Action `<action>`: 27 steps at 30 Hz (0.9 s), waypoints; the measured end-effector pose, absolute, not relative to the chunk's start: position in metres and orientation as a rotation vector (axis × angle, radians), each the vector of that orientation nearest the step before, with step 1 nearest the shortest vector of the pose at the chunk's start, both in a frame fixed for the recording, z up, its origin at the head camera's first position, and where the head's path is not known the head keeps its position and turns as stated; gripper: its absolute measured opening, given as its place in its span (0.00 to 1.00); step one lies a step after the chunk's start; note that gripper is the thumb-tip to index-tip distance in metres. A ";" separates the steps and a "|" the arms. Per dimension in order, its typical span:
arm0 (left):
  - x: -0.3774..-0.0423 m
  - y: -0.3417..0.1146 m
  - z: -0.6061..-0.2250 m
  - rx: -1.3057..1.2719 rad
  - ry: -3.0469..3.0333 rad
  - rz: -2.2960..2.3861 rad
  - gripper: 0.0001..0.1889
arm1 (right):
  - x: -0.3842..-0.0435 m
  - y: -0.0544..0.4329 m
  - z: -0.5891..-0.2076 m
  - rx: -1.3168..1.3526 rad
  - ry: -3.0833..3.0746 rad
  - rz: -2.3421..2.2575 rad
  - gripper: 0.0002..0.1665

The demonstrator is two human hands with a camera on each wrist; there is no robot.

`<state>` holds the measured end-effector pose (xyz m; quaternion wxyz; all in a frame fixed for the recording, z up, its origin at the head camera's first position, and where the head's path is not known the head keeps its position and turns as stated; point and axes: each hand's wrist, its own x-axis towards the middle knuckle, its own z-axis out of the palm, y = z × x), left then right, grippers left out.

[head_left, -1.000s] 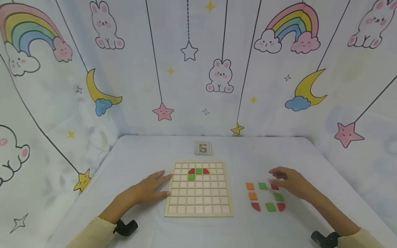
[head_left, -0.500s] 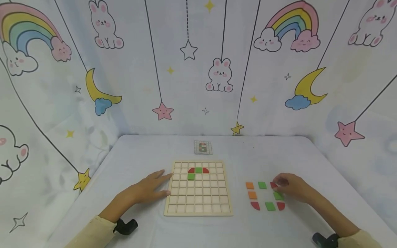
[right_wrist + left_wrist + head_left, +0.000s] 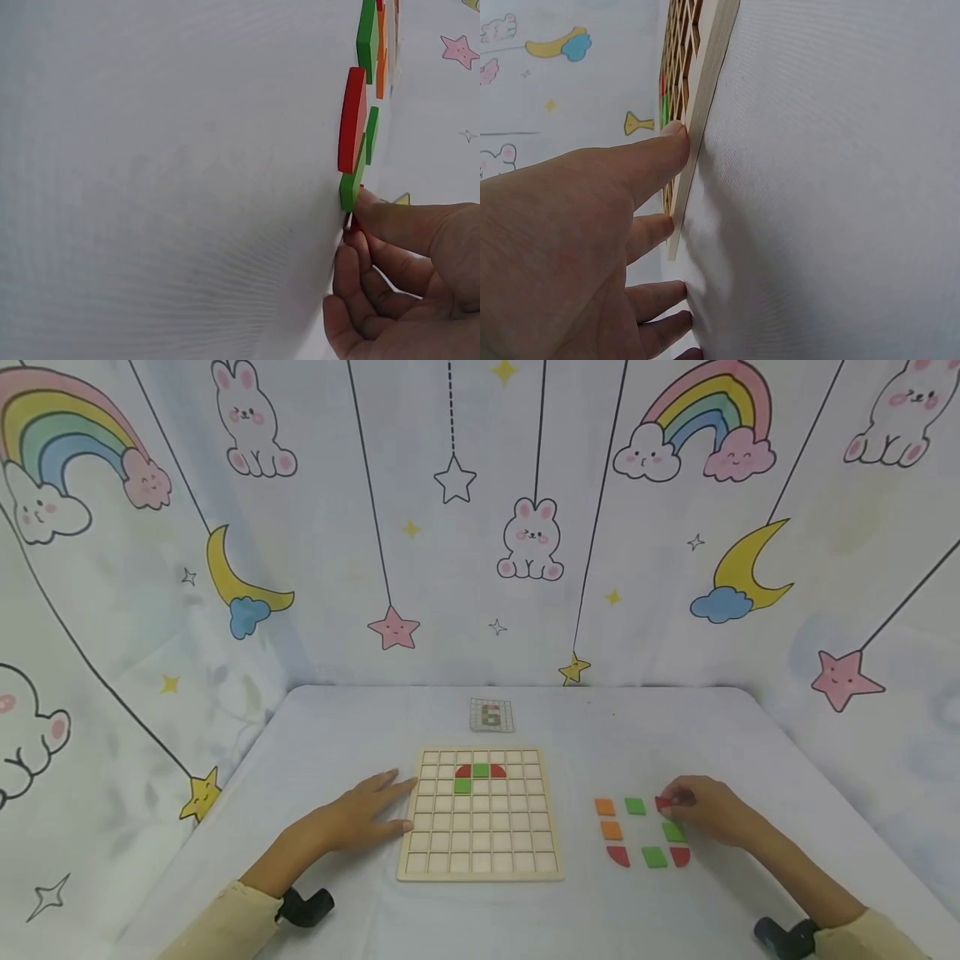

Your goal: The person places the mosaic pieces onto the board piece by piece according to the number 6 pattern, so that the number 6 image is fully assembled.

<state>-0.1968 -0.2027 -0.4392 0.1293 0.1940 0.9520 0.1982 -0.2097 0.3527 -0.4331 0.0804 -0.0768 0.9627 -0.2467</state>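
In the head view my left hand (image 3: 356, 817) lies at the left edge of a pale wooden grid board (image 3: 517, 842), fingers extended. The left wrist view shows its thumb and a finger touching the board's side. Two red rounded-corner tiles with a green square tile (image 3: 481, 770) between them sit in an upper row; another green square (image 3: 462, 786) is below the left one. To the right of the board, my right hand (image 3: 705, 810) pinches a red rounded-corner tile (image 3: 662, 804) between thumb and fingers, low at the table. That tile is mostly hidden by the fingertips.
Loose tiles lie around the right hand: orange squares (image 3: 604, 807), green squares (image 3: 655, 857) and red rounded-corner tiles (image 3: 618, 857). A small card (image 3: 492, 716) with a gridded figure like a 6 lies behind the board. A patterned cloth (image 3: 330, 527) hangs behind the white table.
My right hand has come down onto the upper-right red tile, and its thumb and fingers have closed on it. The left hand has stayed at the board's edge.
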 end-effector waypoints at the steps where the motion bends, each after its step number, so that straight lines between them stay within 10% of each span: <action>1: -0.197 -0.203 -0.439 0.564 2.768 0.573 0.39 | -0.210 0.352 -0.433 -0.227 2.880 -0.733 0.13; 27: -0.198 -0.203 -0.441 0.574 2.766 0.581 0.39 | -0.227 0.206 -0.419 -0.360 2.787 -0.888 0.08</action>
